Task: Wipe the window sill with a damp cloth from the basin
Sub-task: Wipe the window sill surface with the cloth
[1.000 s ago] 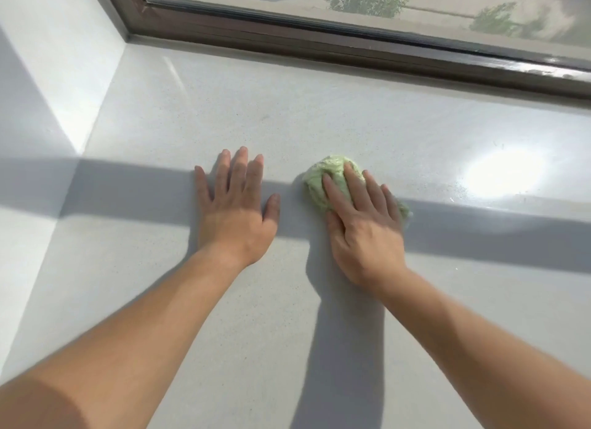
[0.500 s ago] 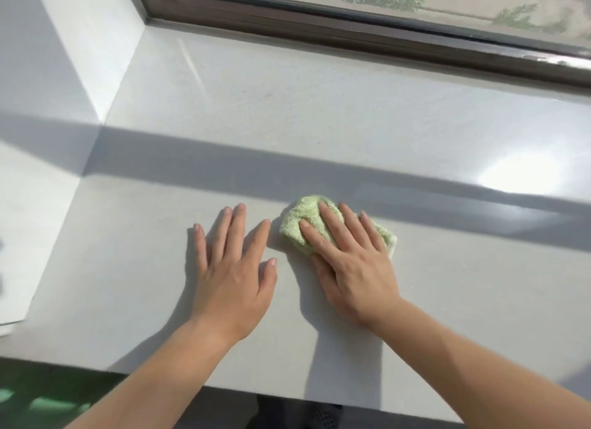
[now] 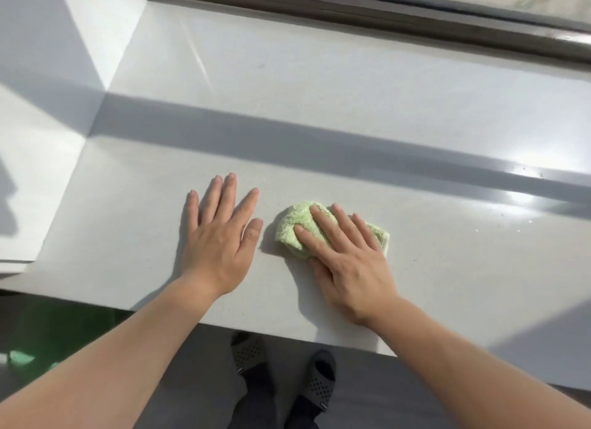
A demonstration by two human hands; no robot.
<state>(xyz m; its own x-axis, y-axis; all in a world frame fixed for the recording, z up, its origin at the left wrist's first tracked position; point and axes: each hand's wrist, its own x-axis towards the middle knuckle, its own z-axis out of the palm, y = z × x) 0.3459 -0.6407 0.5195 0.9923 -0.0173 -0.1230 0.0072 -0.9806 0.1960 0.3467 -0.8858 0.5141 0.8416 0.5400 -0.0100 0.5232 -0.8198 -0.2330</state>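
Note:
A wide, pale grey window sill (image 3: 335,86) fills the view. A crumpled light green cloth (image 3: 292,227) lies on it near the front edge. My right hand (image 3: 347,256) lies flat on the cloth, straight fingers pressing it down onto the sill. My left hand (image 3: 220,236) rests flat on the bare sill just left of the cloth, fingers spread, holding nothing. No basin is in view.
A dark brown window frame (image 3: 367,15) runs along the back of the sill. A white side wall (image 3: 48,108) closes off the left end. Below the front edge are the floor and my feet in dark perforated slippers (image 3: 316,380).
Both hands and the cloth have come back from the middle of the sill toward its front edge. The view has tilted down, so the sill's edge and my feet now show.

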